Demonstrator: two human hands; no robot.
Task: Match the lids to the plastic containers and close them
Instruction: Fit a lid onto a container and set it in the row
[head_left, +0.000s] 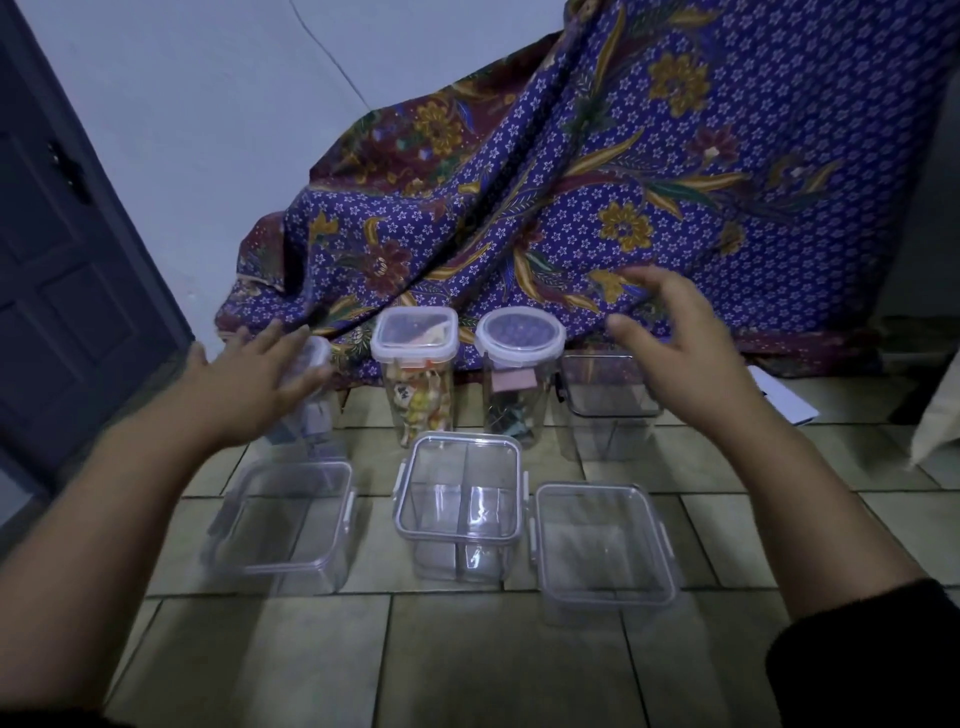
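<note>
Back row. My left hand (249, 379) spread wide over the blurred leftmost jar (314, 415), contact unclear; my right hand (675, 358) loose, empty, above the dark-rimmed container (605, 410). Lidding seems nearly done; next probably pressing these two closed, squarely.

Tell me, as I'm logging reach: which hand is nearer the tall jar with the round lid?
Right. The right hand hovers just right of the round-lidded jar; the left hand is well to its left, beyond the square-lidded jar.
</note>
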